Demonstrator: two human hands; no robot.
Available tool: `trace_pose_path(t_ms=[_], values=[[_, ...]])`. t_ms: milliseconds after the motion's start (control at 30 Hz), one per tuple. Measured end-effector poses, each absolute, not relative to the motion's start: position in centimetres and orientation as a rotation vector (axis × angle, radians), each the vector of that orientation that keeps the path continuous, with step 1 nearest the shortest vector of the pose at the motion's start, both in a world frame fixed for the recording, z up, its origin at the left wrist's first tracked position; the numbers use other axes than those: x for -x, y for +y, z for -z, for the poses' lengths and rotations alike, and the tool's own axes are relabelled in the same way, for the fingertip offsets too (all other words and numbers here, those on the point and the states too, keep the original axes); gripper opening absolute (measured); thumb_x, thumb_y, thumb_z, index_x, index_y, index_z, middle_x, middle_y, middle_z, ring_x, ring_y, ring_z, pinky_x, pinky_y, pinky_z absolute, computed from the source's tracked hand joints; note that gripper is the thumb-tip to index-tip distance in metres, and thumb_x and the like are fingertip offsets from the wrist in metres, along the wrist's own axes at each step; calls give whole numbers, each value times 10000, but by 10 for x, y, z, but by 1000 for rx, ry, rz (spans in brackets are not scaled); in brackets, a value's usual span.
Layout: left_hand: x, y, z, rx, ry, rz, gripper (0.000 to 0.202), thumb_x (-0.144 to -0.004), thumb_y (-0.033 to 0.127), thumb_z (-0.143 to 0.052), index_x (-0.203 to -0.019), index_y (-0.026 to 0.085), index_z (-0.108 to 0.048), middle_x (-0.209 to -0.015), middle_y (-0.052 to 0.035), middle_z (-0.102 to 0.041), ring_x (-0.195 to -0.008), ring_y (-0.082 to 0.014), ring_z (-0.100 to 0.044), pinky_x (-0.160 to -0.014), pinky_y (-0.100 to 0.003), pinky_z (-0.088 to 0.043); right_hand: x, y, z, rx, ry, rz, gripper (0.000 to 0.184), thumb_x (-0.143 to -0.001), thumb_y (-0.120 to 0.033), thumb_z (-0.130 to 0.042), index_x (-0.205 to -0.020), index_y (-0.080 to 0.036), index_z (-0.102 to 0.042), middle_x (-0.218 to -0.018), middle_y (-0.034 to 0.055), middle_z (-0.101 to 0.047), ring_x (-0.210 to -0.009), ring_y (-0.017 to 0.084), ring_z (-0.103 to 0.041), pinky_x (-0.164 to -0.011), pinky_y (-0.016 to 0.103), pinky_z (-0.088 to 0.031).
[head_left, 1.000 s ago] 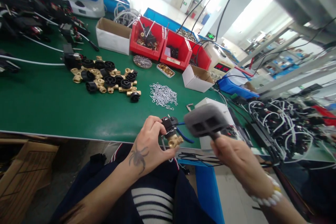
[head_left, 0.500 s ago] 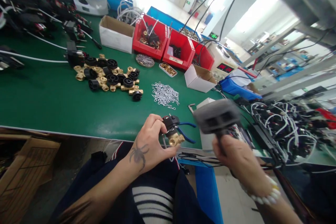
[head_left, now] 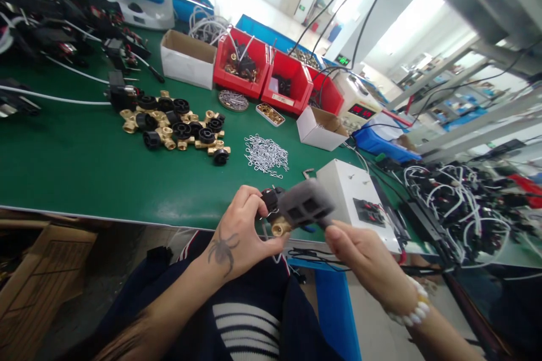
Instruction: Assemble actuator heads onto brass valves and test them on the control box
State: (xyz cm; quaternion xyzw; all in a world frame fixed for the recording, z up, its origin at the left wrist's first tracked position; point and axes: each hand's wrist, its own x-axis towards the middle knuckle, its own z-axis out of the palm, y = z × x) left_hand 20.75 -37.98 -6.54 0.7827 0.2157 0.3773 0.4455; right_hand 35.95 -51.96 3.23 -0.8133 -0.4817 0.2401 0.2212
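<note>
My left hand point(head_left: 243, 231) is closed on a brass valve point(head_left: 279, 228) with a black housing point(head_left: 269, 201) on top, near the table's front edge. A thin metal pin sticks down beside the thumb. My right hand point(head_left: 359, 254) grips the handle of a dark grey mallet point(head_left: 307, 203), slightly blurred. Its head, with square recesses on its side, is over the right part of the valve and hides it; I cannot tell whether they touch. Blue-handled pliers behind are mostly covered. A pile of silver cotter pins point(head_left: 266, 155) lies just beyond.
Brass fittings with black caps point(head_left: 182, 130) cluster at left. Red bins point(head_left: 285, 82), a white carton point(head_left: 188, 59) and a small white box point(head_left: 322, 128) stand behind. A white switch box point(head_left: 353, 197) sits right, near tangled cables point(head_left: 461, 208). A hex key point(head_left: 308, 172) lies mid-table.
My right hand has swung the mallet left and slightly down, from over the switch box to over the valve. My left hand and the valve have stayed in place.
</note>
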Motion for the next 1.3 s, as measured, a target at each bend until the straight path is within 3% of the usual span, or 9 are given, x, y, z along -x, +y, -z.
trace_pose_path(t_ms=[100,267,433,600,767,867,967,1133,1300], values=[[-207,-380,66,-1943,532,-938,353,-675,240,-795,-813,212,-471,-1016,-60,-544,-960,-212,-582,-812,-360,-538,-361,-521,-34,2173,-1230,-576,653,-940,-742,-258,-566,-226,-397,-478,-39,-330,-432,103,-290,-415,257,-216],[-207,-380,67,-1936,534,-932,341,-692,260,-790,-813,201,-478,-1013,-64,-541,-930,-200,-580,-786,-344,-534,-359,-520,-29,2285,-1332,-713,645,-905,-769,-335,-573,-219,-401,-510,-31,-376,-470,106,-329,-442,253,-237],[-207,-380,67,-1949,530,-950,355,-690,258,-791,-818,208,-463,-1014,-60,-548,-958,-207,-580,-813,-349,-528,-360,-519,-31,2230,-1245,-562,649,-935,-744,-273,-565,-225,-395,-486,-33,-346,-454,107,-312,-428,255,-231],[-205,-381,67,-1928,547,-917,335,-700,269,-781,-817,207,-473,-1017,-63,-538,-930,-205,-584,-779,-349,-538,-356,-517,-33,2282,-1388,-733,652,-903,-774,-320,-577,-217,-415,-512,-34,-378,-473,107,-339,-437,244,-255],[-205,-383,67,-1955,550,-919,349,-708,271,-770,-836,216,-451,-1035,-65,-538,-977,-225,-593,-833,-378,-540,-407,-483,-65,2359,-1390,-338,524,-948,-637,-378,-744,-199,-581,-532,-34,-426,-471,123,-382,-462,256,-295],[-206,-384,66,-1977,546,-930,347,-709,260,-762,-861,219,-453,-1037,-63,-540,-990,-231,-595,-842,-384,-541,-457,-443,-66,2549,-1505,-18,247,-908,-402,-564,-878,-173,-651,-719,38,-631,-634,173,-552,-574,283,-403],[-207,-385,67,-1987,545,-932,356,-707,249,-756,-897,222,-456,-1040,-64,-544,-992,-235,-597,-846,-394,-543,-497,-402,-45,2758,-1594,38,234,-906,-201,-543,-1081,-147,-689,-975,109,-727,-844,220,-644,-731,320,-482],[-208,-386,69,-1992,520,-923,396,-694,242,-771,-941,222,-463,-1096,-84,-553,-1048,-253,-591,-893,-440,-541,-524,-364,-13,2859,-1576,57,255,-852,-126,-618,-1080,-137,-731,-1066,162,-730,-986,297,-657,-840,392,-505],[-201,-387,68,-1951,502,-963,378,-715,229,-763,-943,228,-460,-1129,-91,-569,-1067,-256,-609,-878,-445,-557,-483,-381,-26,2751,-1566,241,413,-893,-167,-599,-1300,-96,-618,-1284,234,-616,-1201,352,-563,-1003,486,-446]])
